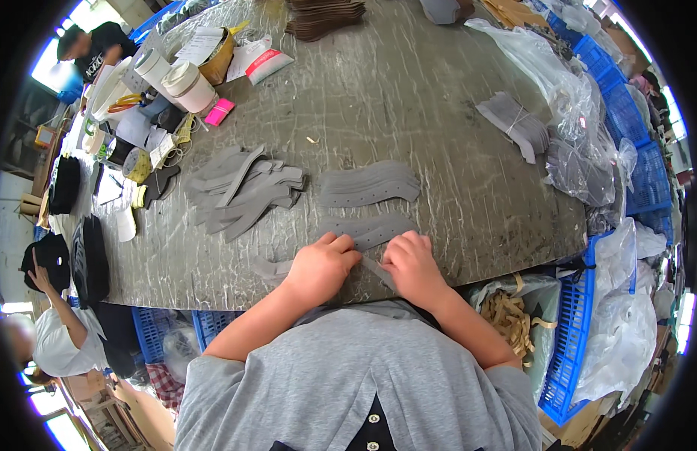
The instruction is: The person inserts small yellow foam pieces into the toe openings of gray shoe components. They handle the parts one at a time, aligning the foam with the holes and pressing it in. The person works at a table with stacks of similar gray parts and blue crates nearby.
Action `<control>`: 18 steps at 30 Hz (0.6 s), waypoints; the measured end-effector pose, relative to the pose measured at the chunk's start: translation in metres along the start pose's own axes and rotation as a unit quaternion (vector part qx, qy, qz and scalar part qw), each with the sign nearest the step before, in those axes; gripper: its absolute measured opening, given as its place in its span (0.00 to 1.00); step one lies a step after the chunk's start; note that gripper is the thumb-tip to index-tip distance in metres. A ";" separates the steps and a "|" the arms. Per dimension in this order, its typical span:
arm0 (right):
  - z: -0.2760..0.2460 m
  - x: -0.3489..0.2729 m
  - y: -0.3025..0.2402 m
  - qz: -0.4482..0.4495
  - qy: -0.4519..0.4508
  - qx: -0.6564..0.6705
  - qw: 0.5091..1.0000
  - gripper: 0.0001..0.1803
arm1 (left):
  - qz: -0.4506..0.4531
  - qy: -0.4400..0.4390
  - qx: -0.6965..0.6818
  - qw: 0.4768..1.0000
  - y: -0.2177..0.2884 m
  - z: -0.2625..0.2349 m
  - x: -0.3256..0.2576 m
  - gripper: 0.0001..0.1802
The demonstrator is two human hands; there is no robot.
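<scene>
My left hand (321, 265) and my right hand (413, 264) rest side by side at the near edge of the grey worktable (408, 90). Both press their fingers on a small stack of curved grey cut pieces with punched holes (372, 229); a narrow grey strip (377, 270) runs between the two hands, and another grey piece (272, 268) pokes out left of my left hand. Just beyond lies a second fanned stack of the same grey pieces (368, 184). To the left sits a loose heap of long grey pieces (243, 189).
A tied bundle of grey pieces (516, 124) and clear plastic bags (570, 98) lie at right, beside blue crates (626, 120). Tape rolls, paper cups and a pink item (219, 111) crowd the far left. A bag of tan strips (510, 316) stands at my right. Other people work at left.
</scene>
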State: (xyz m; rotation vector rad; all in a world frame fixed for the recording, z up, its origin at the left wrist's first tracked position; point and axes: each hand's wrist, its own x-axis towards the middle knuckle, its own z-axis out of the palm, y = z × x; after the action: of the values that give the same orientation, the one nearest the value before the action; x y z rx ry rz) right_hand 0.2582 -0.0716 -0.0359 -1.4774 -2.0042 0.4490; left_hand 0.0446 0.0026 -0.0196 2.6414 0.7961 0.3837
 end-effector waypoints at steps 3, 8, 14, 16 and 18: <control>-0.018 -0.013 0.007 0.073 0.063 0.231 0.968 0.05 | -0.002 0.003 -0.005 1.000 0.001 0.000 -0.001 0.12; -0.050 -0.025 0.002 0.238 -0.017 0.238 0.942 0.05 | 0.012 0.021 -0.016 1.000 0.001 -0.005 0.002 0.13; -0.009 -0.004 0.001 0.057 -0.012 -0.008 0.998 0.12 | 0.021 0.023 -0.003 1.000 0.006 0.000 0.010 0.15; -0.005 0.001 -0.002 0.053 -0.017 -0.056 0.997 0.10 | 0.013 0.028 0.003 1.000 0.006 0.000 0.009 0.15; -0.006 0.002 -0.001 0.050 -0.014 -0.028 0.998 0.09 | 0.012 0.034 0.005 0.999 0.005 0.001 0.009 0.15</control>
State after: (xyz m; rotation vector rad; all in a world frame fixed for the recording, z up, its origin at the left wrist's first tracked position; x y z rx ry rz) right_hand 0.2615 -0.0703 -0.0301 -1.6195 -1.9855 0.4598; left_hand 0.0546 0.0031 -0.0173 2.6632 0.7891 0.4783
